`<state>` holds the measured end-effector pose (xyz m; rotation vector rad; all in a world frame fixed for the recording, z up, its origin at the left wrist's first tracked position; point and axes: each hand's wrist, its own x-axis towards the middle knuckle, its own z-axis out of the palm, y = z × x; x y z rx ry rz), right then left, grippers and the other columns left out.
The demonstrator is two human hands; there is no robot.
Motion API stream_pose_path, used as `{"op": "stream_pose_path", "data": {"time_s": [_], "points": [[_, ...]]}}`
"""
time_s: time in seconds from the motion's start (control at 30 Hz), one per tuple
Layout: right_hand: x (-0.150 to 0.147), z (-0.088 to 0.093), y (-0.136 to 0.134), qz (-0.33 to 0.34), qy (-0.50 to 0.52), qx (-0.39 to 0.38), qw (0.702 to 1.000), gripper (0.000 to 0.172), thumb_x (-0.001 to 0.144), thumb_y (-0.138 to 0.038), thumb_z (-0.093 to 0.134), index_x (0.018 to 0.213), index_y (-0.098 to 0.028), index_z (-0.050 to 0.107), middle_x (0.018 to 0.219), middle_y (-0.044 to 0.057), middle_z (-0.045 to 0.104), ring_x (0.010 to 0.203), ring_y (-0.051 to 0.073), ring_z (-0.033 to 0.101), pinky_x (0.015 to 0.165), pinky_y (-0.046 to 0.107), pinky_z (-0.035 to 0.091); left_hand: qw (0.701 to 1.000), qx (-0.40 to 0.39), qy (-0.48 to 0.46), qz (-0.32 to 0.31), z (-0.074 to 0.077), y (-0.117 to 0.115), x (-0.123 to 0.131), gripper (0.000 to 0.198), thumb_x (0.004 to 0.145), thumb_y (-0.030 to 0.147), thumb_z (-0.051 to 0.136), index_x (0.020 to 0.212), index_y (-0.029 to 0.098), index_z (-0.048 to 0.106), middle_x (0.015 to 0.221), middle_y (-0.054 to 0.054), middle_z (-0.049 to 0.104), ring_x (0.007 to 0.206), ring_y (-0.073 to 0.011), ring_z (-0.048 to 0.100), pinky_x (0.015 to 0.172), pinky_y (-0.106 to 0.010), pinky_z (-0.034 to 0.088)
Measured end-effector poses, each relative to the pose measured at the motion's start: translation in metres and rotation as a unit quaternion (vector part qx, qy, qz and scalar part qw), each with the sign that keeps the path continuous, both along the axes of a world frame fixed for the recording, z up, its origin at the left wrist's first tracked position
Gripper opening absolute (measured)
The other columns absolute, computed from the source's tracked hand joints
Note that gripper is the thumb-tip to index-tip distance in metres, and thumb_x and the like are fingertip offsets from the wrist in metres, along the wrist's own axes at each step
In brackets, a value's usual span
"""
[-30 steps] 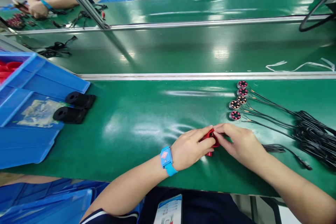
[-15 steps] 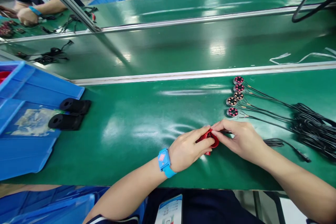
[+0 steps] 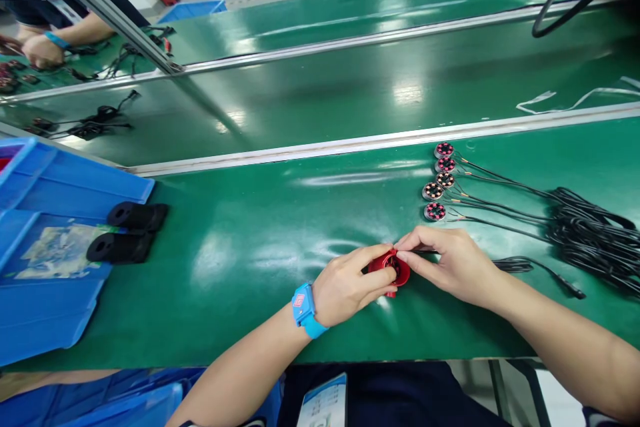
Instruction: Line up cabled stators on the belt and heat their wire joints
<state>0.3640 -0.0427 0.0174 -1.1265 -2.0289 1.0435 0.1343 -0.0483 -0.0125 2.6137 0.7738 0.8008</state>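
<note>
A glossy green tabletop (image 3: 175, 307), streaked with reflected light, carries five round, metal-rimmed parts (image 3: 435, 211) in a loose column, three pinkish-red and two copper-toned. Thin black leads (image 3: 505, 227) run right from them to a heaped bundle of cords (image 3: 590, 233). Nearer the front edge, a separate black cable (image 3: 513, 265) lies partly looped. At left, two black cylindrical pieces (image 3: 120, 247) sit just beside a blue bin (image 3: 95, 177). Beyond a pale rail (image 3: 300, 150), a second green surface (image 3: 320, 107) holds dark wiring (image 3: 97, 123) at left and a white strip (image 3: 543, 98) at right.
</note>
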Motion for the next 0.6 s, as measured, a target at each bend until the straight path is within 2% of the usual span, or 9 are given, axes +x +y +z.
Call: {"op": "stream_pose_path", "data": {"time_s": [0.1, 0.2, 0.27, 0.43, 0.5, 0.6], "points": [[-0.0033, -0.0016, -0.0043, -0.001, -0.058, 0.073, 0.996, 0.01, 0.097, -0.02, 0.054, 0.094, -0.019, 0.064, 0.089, 0.003, 0.072, 0.076, 0.015, 0.068, 0.069, 0.025, 0.055, 1.0, 0.01, 0.021, 0.004, 0.0008, -0.0018, 0.0018, 0.012, 0.095, 0.028, 0.059, 0.1, 0.021, 0.069, 0.126, -0.013, 0.061, 0.102, -0.0218, 0.067, 0.08, -0.031, 0.06], [-0.006, -0.0033, -0.0071, -0.002, -0.092, 0.106, 0.99, 0.014, 0.098, -0.018, 0.05, 0.093, -0.019, 0.063, 0.091, 0.005, 0.071, 0.079, 0.016, 0.069, 0.072, 0.027, 0.056, 0.999, 0.017, 0.034, 0.005, 0.0021, -0.0024, 0.0027, 0.012, 0.096, 0.024, 0.058, 0.1, 0.023, 0.069, 0.128, -0.012, 0.06, 0.103, -0.022, 0.066, 0.079, -0.031, 0.06], [-0.0058, -0.0036, -0.0062, -0.009, -0.084, 0.095, 0.992, 0.013, 0.098, -0.019, 0.051, 0.093, -0.019, 0.063, 0.092, 0.004, 0.071, 0.08, 0.016, 0.069, 0.072, 0.027, 0.056, 0.999, 0.009, 0.037, 0.007, 0.0022, -0.0025, 0.0023, 0.013, 0.096, 0.026, 0.057, 0.1, 0.024, 0.069, 0.127, -0.012, 0.06, 0.102, -0.021, 0.066, 0.08, -0.031, 0.06], [-0.0014, -0.0013, 0.0003, 0.011, 0.031, -0.033, 0.999, 0.006, 0.095, -0.023, 0.06, 0.092, -0.02, 0.064, 0.09, -0.001, 0.071, 0.08, 0.012, 0.068, 0.075, 0.022, 0.056, 1.0, -0.008, 0.019, 0.011, 0.0002, -0.0029, 0.0005, 0.014, 0.096, 0.029, 0.058, 0.101, 0.022, 0.069, 0.124, -0.011, 0.061, 0.104, -0.0196, 0.066, 0.084, -0.03, 0.059], [-0.0009, -0.0007, 0.0004, 0.006, 0.024, -0.022, 0.999, 0.007, 0.096, -0.023, 0.059, 0.092, -0.02, 0.064, 0.089, -0.001, 0.071, 0.079, 0.011, 0.068, 0.074, 0.022, 0.056, 1.0, -0.004, 0.019, 0.008, 0.0004, -0.0031, 0.0009, 0.014, 0.097, 0.027, 0.057, 0.102, 0.022, 0.069, 0.124, -0.012, 0.061, 0.104, -0.0202, 0.066, 0.083, -0.031, 0.059], [-0.0028, -0.0014, -0.0023, -0.008, -0.038, 0.04, 0.998, 0.008, 0.096, -0.021, 0.057, 0.092, -0.019, 0.064, 0.087, -0.001, 0.071, 0.075, 0.012, 0.067, 0.069, 0.024, 0.054, 1.0, 0.008, 0.03, 0.005, 0.002, -0.0032, 0.0024, 0.014, 0.097, 0.025, 0.056, 0.101, 0.022, 0.069, 0.125, -0.012, 0.06, 0.103, -0.0216, 0.066, 0.081, -0.032, 0.06]]}}
